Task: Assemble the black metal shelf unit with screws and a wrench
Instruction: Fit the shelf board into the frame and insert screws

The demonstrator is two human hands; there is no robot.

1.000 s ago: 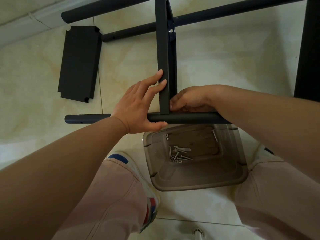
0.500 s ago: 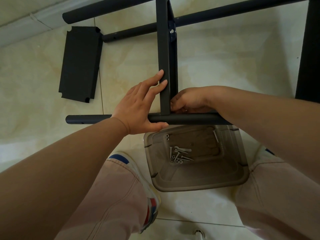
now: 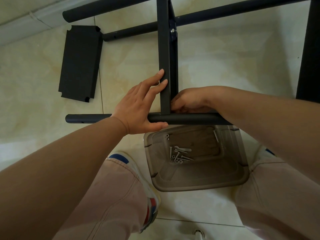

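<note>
At upper left a flat black shelf panel point(image 3: 79, 63) lies on the tiled floor point(image 3: 34, 84). The left hand point(image 3: 138, 108), fingers straight and spread, presses the upright bar point(image 3: 164, 54) above the horizontal tube point(image 3: 187, 118). Right of the joint, the right hand point(image 3: 188, 101) curls its fingers inward; what they hold cannot be told. Below, a clear bin point(image 3: 199, 184) holds screws point(image 3: 178, 157) and a wrench point(image 3: 182, 149).

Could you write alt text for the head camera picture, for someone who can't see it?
Seen from above, a left hand steadies a black crossbar where it meets a round tube, while the right hand works at the joint. Below, a clear bin holds screws and a small wrench.
</note>
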